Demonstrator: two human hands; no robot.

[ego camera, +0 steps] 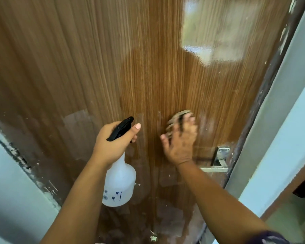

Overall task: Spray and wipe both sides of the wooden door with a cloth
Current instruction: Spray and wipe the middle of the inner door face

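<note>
The wooden door (113, 59) is filling most of the frame, its grain running top to bottom, and a damp sheen is showing across the upper right and centre, which suggests that this face is the one being worked on now. The pale wall (11, 182) is edging it at the lower left, and the door frame (289, 111) is running down the right side.

The spray bottle (119, 184) is hanging white and translucent at lower centre, with its black trigger head (121, 128) pointing toward the door; the left hand (113, 140) is gripping its neck, probably keeping it ready so that more liquid can be added without stopping.

The right hand (180, 140), just right of centre, is pressing a striped cloth (179, 117) flat against the wood with spread fingers, which is spreading the pressure over the rag; the blur is suggesting a wiping stroke.

The metal door handle (217, 164) is sitting just below and right of that hand, so the wiping is likely having to work around it.
</note>
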